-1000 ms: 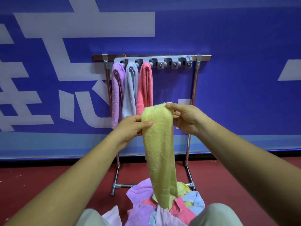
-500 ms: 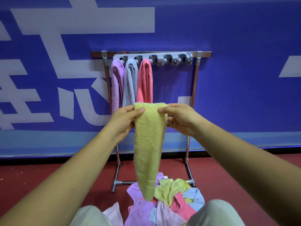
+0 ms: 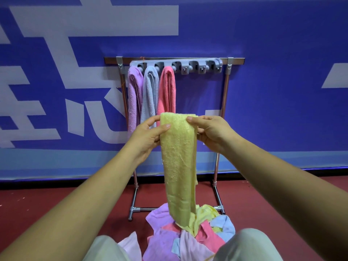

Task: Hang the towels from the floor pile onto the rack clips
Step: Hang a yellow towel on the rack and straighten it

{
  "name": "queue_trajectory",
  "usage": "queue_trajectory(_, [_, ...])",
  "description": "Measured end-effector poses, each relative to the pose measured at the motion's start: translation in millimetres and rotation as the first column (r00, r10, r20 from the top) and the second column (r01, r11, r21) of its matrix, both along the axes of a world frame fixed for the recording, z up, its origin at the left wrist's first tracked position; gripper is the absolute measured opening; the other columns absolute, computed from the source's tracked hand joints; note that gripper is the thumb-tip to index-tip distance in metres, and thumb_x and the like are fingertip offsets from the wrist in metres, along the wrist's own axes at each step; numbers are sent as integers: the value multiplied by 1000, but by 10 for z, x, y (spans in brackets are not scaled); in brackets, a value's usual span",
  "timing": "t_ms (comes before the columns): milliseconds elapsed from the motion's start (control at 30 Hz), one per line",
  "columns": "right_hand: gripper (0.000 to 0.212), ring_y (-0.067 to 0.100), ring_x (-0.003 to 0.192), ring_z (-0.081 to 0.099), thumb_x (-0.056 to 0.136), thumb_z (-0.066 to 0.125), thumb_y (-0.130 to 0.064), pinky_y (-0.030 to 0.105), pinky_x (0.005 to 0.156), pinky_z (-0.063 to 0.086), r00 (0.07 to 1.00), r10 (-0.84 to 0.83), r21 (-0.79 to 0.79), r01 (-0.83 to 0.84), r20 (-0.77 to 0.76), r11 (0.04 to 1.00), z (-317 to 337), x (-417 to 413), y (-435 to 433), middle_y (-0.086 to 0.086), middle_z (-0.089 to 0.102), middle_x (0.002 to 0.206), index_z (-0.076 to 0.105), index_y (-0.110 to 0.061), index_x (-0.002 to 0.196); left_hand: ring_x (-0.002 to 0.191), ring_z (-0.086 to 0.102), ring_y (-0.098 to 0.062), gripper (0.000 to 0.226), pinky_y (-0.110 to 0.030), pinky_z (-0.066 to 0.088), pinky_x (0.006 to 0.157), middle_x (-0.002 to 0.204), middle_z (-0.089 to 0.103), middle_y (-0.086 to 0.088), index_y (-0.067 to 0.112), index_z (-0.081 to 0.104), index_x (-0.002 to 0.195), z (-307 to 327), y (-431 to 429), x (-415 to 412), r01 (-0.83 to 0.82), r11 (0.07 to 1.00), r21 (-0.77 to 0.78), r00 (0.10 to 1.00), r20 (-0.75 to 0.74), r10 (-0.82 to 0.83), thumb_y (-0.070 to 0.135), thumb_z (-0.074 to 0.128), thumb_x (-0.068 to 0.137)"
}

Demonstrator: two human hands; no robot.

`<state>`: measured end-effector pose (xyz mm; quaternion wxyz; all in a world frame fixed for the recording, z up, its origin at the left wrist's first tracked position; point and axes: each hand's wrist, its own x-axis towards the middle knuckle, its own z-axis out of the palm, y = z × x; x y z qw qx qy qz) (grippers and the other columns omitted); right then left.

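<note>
**Head view**

1. We hold one long yellow terry towel point(image 3: 178, 162) up near the centre of the frame.
2. Our left hand point(image 3: 148, 136) grips the towel's upper left edge, at 9 o'clock from its top. The thumb lies on the near face and the fingers are curled behind the cloth.
3. Our right hand point(image 3: 211, 132) pinches the upper right corner, at 3 o'clock. The thumb tip is on the near face and the other fingers are folded behind.
4. The top edge runs flat between the two hands. The rest hangs as a narrow strip toward 6 o'clock.
5. The towel's lower end lies in front of the floor pile of mixed purple, pink, blue and yellow towels point(image 3: 169, 242). We cannot tell whether it touches the pile.
6. The pile sits at 6 o'clock on the dark red floor point(image 3: 56, 200), between our knees in pale trousers point(image 3: 250, 245).
7. At 12 o'clock from the hands stands the chrome tube rack point(image 3: 226, 91), against the blue banner wall with white shapes point(image 3: 282, 53).
8. A grey plastic clip bar point(image 3: 177, 63) runs along the rack's top rail.
9. From the bar's left end hang a lilac towel point(image 3: 134, 95), a grey-blue towel point(image 3: 149, 91) and a pink towel point(image 3: 166, 91). They are folded and hang close side by side.
10. At 3 o'clock from the pink towel, three clips show bare grey hooks.
</note>
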<state>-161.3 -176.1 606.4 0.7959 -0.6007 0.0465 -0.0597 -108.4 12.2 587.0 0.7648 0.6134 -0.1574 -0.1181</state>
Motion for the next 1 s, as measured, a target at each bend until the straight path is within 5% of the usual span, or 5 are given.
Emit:
queue_trajectory(400, [15, 17, 68, 65, 86, 75, -5, 32, 79, 57, 999, -37, -201, 38, 7, 979, -23, 10, -154, 10, 66, 72, 62, -3, 78, 88, 70, -17, 26, -28, 56, 82, 100, 75, -9, 4, 68, 115, 39, -24, 34, 32, 998, 54, 998, 49, -34, 3, 65, 89])
queue_trajectory(600, [40, 25, 72, 68, 72, 81, -46, 48, 74, 61, 974, -206, -772, 206, 99, 601, 298, 71, -322, 14, 73, 77, 73, -7, 79, 83, 64, -14, 32, -27, 47, 80, 102, 70, -10, 1, 67, 120, 226, -27, 57, 131, 982, 136, 988, 66, -141, 2, 65, 88])
queue_trajectory(700, [21, 25, 99, 71, 88, 71, -38, 49, 93, 57, 991, 20, -783, 89, 129, 616, 448, 125, -279, 8, 76, 98, 76, -18, 95, 86, 64, -15, 32, -22, 49, 77, 103, 68, -12, -2, 66, 120, 370, -36, 49, 264, 942, 206, 959, 50, -279, -1, 62, 88])
queue_trajectory(800, [26, 28, 108, 65, 99, 57, -8, 43, 105, 48, 946, 321, -596, -230, 50, 769, 567, 152, -199, 16, 70, 113, 66, 1, 121, 90, 64, -16, 28, -25, 48, 81, 99, 69, -10, -1, 68, 114, 515, -26, 58, 344, 898, 274, 928, 48, -370, -1, 61, 87])
queue_trajectory(1000, [29, 25, 93, 62, 98, 57, -6, 29, 82, 51, 877, 476, -544, -427, -57, 722, 636, 202, -144, 17, 66, 106, 62, 6, 124, 105, 61, -26, 30, -40, 41, 97, 123, 63, -28, 0, 69, 115, 733, 47, 121, 342, 859, 381, 913, 82, -400, 0, 62, 86])
